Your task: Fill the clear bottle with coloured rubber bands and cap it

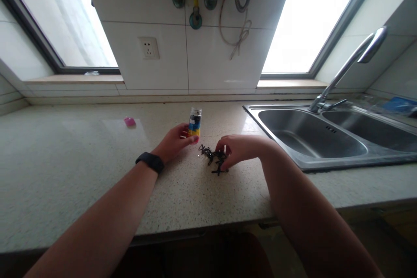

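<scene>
My left hand (178,140) is closed around a small clear jar (194,122) and keeps it upright, slightly tilted, over the counter. Layers of pink, yellow, blue and black small pieces show through the jar's wall, and its top has no lid on it. Just to the right, a loose heap of small black bands (211,155) lies on the counter. My right hand (236,150) reaches into this heap from the right, fingers and thumb curled round some of the bands. A pink lid (129,122) rests on the counter to the left.
A steel double sink (286,130) with a tall tap (345,69) is set into the speckled counter (81,160) at the right. Behind stands a tiled wall with a socket (149,47), pipe valves and a hanging cord (239,39). The counter's front edge is close to me.
</scene>
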`<state>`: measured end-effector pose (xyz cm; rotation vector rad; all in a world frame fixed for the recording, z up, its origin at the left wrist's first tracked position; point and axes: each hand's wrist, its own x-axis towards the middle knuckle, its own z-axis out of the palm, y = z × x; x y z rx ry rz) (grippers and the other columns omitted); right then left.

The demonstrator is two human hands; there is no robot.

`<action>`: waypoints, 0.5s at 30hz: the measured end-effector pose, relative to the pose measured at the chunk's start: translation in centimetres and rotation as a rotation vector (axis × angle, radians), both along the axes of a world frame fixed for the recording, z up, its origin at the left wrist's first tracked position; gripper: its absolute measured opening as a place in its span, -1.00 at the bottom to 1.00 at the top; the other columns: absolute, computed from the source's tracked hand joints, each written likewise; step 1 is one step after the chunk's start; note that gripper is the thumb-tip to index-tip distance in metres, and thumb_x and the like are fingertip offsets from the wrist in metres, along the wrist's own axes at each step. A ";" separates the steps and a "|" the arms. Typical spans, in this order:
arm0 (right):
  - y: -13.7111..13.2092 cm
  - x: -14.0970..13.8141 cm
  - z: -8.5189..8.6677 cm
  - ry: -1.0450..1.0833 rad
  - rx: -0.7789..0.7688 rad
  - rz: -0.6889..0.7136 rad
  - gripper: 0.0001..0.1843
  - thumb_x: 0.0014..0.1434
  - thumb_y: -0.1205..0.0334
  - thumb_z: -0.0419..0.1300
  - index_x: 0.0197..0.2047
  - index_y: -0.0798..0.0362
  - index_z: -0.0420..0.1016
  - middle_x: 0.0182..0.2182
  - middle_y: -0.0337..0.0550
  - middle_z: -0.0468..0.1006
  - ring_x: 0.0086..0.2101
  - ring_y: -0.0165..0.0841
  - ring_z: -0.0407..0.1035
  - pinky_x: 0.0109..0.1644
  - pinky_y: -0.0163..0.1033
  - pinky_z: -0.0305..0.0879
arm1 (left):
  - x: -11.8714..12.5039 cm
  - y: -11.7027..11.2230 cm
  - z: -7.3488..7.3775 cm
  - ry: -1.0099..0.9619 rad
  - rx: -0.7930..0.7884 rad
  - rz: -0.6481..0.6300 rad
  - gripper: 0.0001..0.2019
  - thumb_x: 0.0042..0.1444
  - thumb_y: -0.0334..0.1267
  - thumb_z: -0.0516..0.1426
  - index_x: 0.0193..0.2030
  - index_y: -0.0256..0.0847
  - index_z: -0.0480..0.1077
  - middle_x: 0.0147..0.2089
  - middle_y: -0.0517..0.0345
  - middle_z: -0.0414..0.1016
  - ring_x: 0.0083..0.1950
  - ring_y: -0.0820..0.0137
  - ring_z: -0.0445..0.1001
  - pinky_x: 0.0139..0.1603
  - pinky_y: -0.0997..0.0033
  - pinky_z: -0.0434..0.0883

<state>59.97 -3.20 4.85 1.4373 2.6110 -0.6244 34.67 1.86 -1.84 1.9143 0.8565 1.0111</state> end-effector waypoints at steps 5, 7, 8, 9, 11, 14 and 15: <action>-0.8 -0.7 -0.1 -0.066 0.040 0.012 -0.27 -0.22 -0.15 0.47 -0.04 0.12 0.56 -0.26 -0.05 0.56 -0.36 -0.29 0.39 -0.35 -0.23 0.20 | 0.0 0.2 0.0 0.000 -0.001 0.000 -0.62 0.14 -0.10 0.26 0.01 -0.27 0.41 -0.09 -0.03 0.56 -0.13 0.31 0.54 -0.05 0.17 0.49; -0.8 -1.0 -0.2 -0.079 0.059 0.025 -0.35 -0.22 -0.06 0.48 -0.08 0.10 0.57 -0.28 -0.07 0.56 -0.35 -0.29 0.38 -0.35 -0.24 0.19 | 0.0 0.2 0.0 0.008 0.004 -0.003 -0.61 0.14 -0.09 0.26 0.02 -0.27 0.41 -0.09 -0.03 0.56 -0.13 0.30 0.54 -0.05 0.17 0.49; -0.8 -1.1 -0.2 -0.079 0.069 0.034 -0.40 -0.21 -0.02 0.48 -0.10 0.09 0.57 -0.30 -0.09 0.57 -0.35 -0.29 0.38 -0.35 -0.24 0.18 | 0.0 0.2 -0.1 0.010 0.006 -0.004 -0.61 0.14 -0.09 0.26 0.02 -0.27 0.41 -0.09 -0.03 0.56 -0.12 0.30 0.54 -0.05 0.16 0.49; -0.8 -1.2 -0.2 -0.074 0.076 0.046 -0.46 -0.19 0.03 0.48 -0.13 0.08 0.57 -0.32 -0.11 0.57 -0.36 -0.30 0.37 -0.36 -0.24 0.16 | 0.0 0.2 -0.1 0.011 0.006 -0.004 -0.61 0.13 -0.09 0.26 0.02 -0.27 0.41 -0.09 -0.03 0.56 -0.12 0.30 0.54 -0.04 0.16 0.49; -0.8 -1.4 -0.2 -0.067 0.084 0.064 -0.55 -0.16 0.11 0.45 -0.16 0.07 0.58 -0.36 -0.14 0.57 -0.40 -0.33 0.36 -0.37 -0.24 0.14 | 0.0 0.2 -0.1 0.013 0.006 0.000 -0.62 0.13 -0.10 0.26 0.02 -0.27 0.40 -0.08 -0.03 0.55 -0.12 0.30 0.54 -0.04 0.16 0.49; -0.8 -1.7 -0.1 -0.074 0.073 0.061 -0.63 -0.12 0.20 0.42 -0.18 0.06 0.59 -0.38 -0.17 0.57 -0.44 -0.38 0.34 -0.39 -0.25 0.11 | 0.0 0.2 -0.2 0.017 0.006 0.010 -0.61 0.13 -0.10 0.27 0.02 -0.26 0.40 -0.09 -0.03 0.55 -0.13 0.31 0.54 -0.05 0.16 0.48; -0.8 -1.8 0.0 -0.082 0.063 0.053 -0.66 -0.11 0.23 0.41 -0.20 0.06 0.60 -0.39 -0.17 0.58 -0.45 -0.38 0.34 -0.40 -0.25 0.11 | 0.0 0.2 -0.2 0.018 0.006 0.009 -0.62 0.13 -0.10 0.27 0.01 -0.27 0.40 -0.09 -0.03 0.55 -0.13 0.31 0.54 -0.05 0.16 0.48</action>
